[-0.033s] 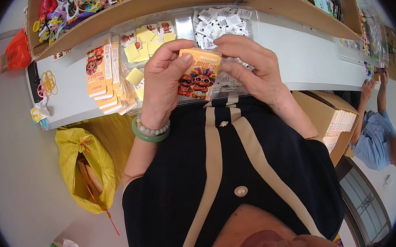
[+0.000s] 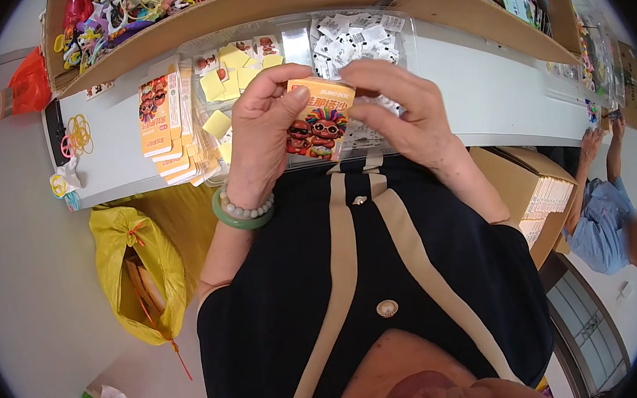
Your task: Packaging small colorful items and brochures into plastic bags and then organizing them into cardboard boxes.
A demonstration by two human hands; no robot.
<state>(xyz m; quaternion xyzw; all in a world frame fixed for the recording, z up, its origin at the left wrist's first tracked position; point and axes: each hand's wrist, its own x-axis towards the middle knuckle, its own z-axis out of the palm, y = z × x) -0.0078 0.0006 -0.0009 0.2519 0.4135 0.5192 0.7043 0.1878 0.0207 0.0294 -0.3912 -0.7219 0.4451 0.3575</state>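
Observation:
My left hand (image 2: 263, 124) grips a small orange cardboard box (image 2: 321, 127) by its left side, thumb on the front. Printed on that front are cartoon figures with rainbow hair and sunglasses. At the box's upper right corner my right hand (image 2: 417, 114) is closed, index finger by the top edge and thumb at the right edge. Behind the hands lies a clear plastic tray (image 2: 295, 43). Yellow paper slips (image 2: 229, 83) and picture cards fill its left part, small white printed packets (image 2: 361, 40) its right. Left of it, matching flat orange boxes (image 2: 162, 118) are piled overlapping.
Large cartons (image 2: 256, 7) of colourful trinkets and cards line the table's back. A yellow bag (image 2: 116, 266) hangs below the left edge. Rubber bands (image 2: 79, 134) lie at the table's left end. An open carton (image 2: 509, 175) stands at right; beyond, a person in blue (image 2: 601, 223) works.
My right hand has shifted slightly left along the box's upper right corner. The box has barely turned, and my left hand keeps its hold.

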